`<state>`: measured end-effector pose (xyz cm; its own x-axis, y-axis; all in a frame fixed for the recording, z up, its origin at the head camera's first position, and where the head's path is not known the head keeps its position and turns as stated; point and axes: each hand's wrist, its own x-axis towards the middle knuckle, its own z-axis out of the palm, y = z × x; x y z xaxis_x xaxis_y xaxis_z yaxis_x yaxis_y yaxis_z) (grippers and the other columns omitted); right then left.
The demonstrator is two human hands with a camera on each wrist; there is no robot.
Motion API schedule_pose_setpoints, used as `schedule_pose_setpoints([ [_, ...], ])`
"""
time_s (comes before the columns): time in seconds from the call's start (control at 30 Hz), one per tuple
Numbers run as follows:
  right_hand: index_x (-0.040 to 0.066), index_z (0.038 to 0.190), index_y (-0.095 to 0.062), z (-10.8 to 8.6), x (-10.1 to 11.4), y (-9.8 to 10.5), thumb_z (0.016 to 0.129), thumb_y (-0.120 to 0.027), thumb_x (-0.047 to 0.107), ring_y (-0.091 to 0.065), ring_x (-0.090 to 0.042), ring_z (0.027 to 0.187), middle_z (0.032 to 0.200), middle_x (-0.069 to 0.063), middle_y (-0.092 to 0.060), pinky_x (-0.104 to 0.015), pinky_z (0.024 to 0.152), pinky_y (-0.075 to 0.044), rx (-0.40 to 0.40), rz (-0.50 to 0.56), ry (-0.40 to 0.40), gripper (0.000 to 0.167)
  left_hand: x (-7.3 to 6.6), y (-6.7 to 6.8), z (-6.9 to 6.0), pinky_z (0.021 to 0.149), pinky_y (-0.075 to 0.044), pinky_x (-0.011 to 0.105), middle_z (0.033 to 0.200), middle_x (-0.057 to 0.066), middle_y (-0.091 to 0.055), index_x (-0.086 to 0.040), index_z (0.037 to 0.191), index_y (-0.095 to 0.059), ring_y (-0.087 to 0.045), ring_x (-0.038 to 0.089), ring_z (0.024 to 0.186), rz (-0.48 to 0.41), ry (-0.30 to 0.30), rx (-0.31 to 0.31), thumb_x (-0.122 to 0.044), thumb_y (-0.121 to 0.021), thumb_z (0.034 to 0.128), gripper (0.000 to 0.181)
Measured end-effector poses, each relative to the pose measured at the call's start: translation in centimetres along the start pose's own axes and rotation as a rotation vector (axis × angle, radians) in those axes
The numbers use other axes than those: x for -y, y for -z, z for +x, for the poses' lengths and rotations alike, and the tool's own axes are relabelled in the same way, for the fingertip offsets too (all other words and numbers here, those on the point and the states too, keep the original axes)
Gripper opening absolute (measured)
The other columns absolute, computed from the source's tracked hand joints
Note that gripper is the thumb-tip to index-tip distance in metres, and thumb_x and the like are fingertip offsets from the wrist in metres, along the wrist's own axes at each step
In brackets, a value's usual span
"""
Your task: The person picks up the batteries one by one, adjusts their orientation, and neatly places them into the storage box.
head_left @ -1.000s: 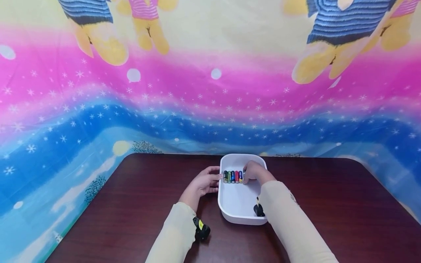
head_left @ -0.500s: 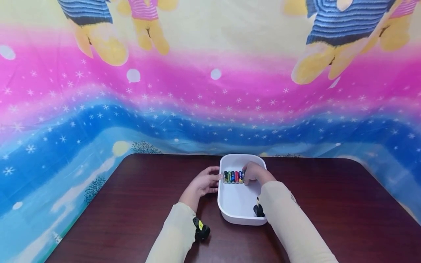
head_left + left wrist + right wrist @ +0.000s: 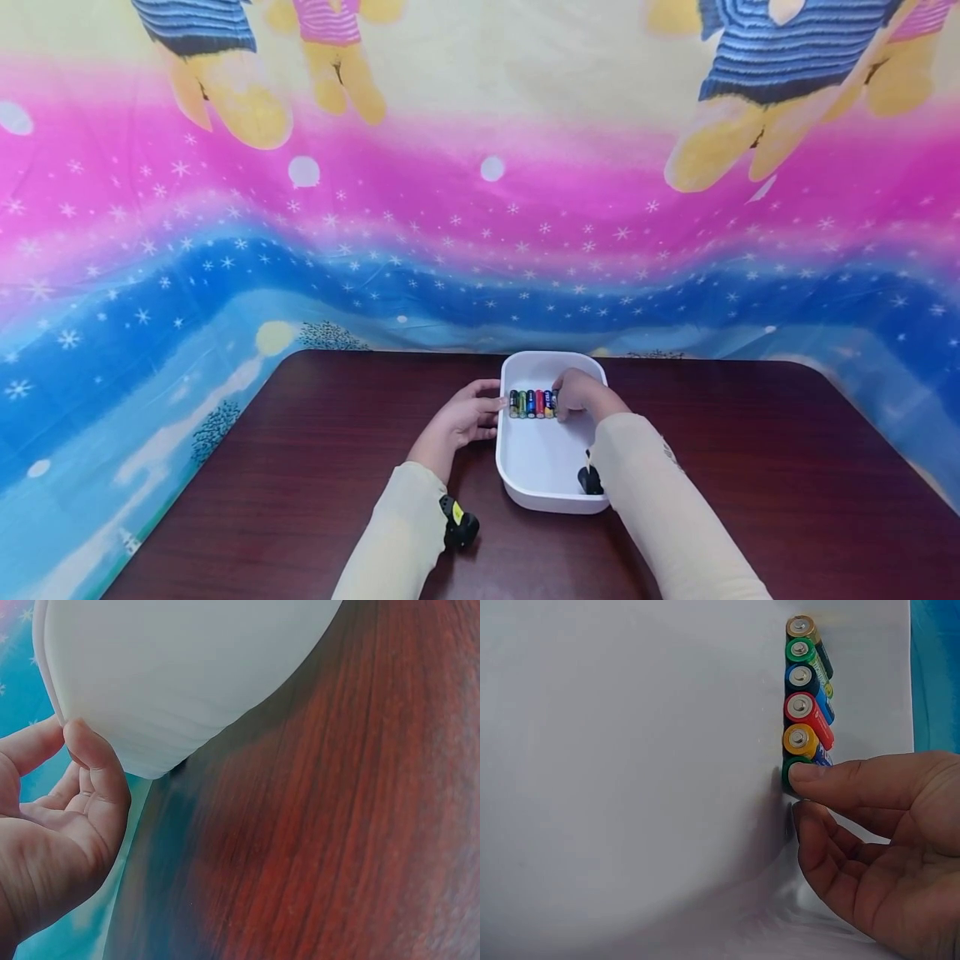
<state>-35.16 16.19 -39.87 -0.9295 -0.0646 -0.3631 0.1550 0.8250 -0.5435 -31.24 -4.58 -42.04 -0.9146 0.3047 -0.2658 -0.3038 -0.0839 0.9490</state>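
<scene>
A white rectangular tray (image 3: 551, 504) stands on the table. Inside it, several upright-looking AA-size batteries (image 3: 531, 404) form a tight row from its left wall toward the right. In the right wrist view, the visible ends include a gold battery (image 3: 801, 627), a red battery (image 3: 801, 707) and a yellow battery (image 3: 800, 739). My right hand (image 3: 579, 393) pinches a dark green battery (image 3: 789, 775) at the row's near end, the thumb over its end; its body is mostly hidden. My left hand (image 3: 67, 810) holds the tray's left rim between thumb and finger.
The dark red-brown wooden table (image 3: 337, 433) surrounds the tray. A patterned cloth (image 3: 420, 208) hangs behind the table and along both sides. Black wrist cameras (image 3: 461, 527) sit on both sleeves; the right one hangs over the tray's near right corner.
The right hand has shifted very slightly at the row's right end, and a bit more of the end battery showed half a second ago. The left hand and tray stay put.
</scene>
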Motion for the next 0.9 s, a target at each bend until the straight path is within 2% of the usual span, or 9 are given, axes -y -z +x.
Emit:
schedule_pose_setpoints([
  [0.3,-0.003,0.117,-0.055,-0.6,0.3,0.2,0.071,-0.072,-0.008,-0.054,-0.024,0.076,0.097,-0.013,-0.058,-0.029,0.059,-0.046,0.015,0.014,-0.024,0.05,-0.1,-0.1,-0.1,0.054,-0.05,0.026,0.096,0.014,-0.06,-0.006,0.135,-0.039,-0.054,0.013,0.064,-0.002,0.006,-0.005,-0.007,-0.057,0.0908,0.047],
  [0.63,-0.002,0.132,-0.044,-0.5,0.3,0.1,0.073,-0.07,-0.009,-0.054,-0.024,0.083,0.115,-0.016,-0.055,-0.029,0.062,-0.045,0.005,0.033,-0.034,0.065,-0.1,-0.1,-0.1,0.054,-0.049,0.025,0.1,0.017,-0.06,-0.007,0.134,-0.04,-0.054,0.012,0.063,-0.007,0.009,-0.002,-0.007,-0.057,0.0907,0.047],
  [0.73,-0.003,0.133,-0.043,-0.6,0.6,0.3,0.073,-0.069,-0.01,-0.052,-0.022,0.078,0.113,-0.015,-0.055,-0.028,0.059,-0.045,-0.001,0.017,-0.024,0.066,-0.1,-0.1,-0.1,0.054,-0.049,0.025,0.103,0.019,-0.059,-0.006,0.134,-0.04,-0.054,0.012,0.064,-0.006,0.004,0.0,-0.007,-0.057,0.0906,0.047],
  [0.8,-0.004,0.133,-0.042,-0.9,0.8,0.7,0.073,-0.067,-0.012,-0.049,-0.019,0.068,0.108,-0.016,-0.057,-0.027,0.055,-0.043,0.0,-0.011,-0.006,0.066,-0.1,-0.1,-0.1,0.054,-0.049,0.026,0.105,0.02,-0.059,-0.006,0.134,-0.039,-0.055,0.012,0.064,-0.004,0.0,0.002,-0.007,-0.057,0.0906,0.047],
  [0.9,-0.007,0.133,-0.041,-1.5,1.3,1.7,0.075,-0.064,-0.011,-0.049,-0.017,0.063,0.107,-0.016,-0.057,-0.026,0.055,-0.047,0.0,0.013,0.033,0.063,-0.1,-0.1,-0.2,0.054,-0.049,0.026,0.106,0.02,-0.059,-0.006,0.135,-0.039,-0.054,0.013,0.064,-0.006,0.002,0.001,-0.007,-0.058,0.0904,0.048],
])
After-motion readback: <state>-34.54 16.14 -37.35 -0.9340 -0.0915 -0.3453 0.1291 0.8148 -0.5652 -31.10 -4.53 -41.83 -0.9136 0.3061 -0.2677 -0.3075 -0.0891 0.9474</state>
